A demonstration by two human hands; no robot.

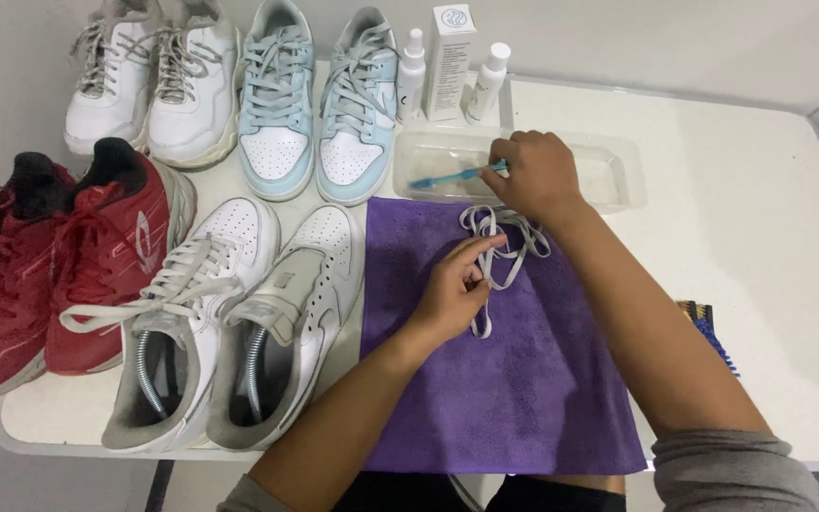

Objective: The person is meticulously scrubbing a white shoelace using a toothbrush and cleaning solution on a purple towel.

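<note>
purple cloth [514, 389], grey shoelace [509, 248], blue toothbrush [447, 177], red sneakers [59, 261]

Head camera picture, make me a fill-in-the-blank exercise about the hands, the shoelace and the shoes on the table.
1. The right hand holds a light blue toothbrush over the clear plastic ____.
2. The left hand pinches a white flat shoelace that lies on the ____ microfibre cloth.
3. The pair of mesh running shoes at the table's left edge is ____.
4. The two white plastic spray bottles stand on either side of a tall white ____.

Missing words: tray; purple; red; box
</note>
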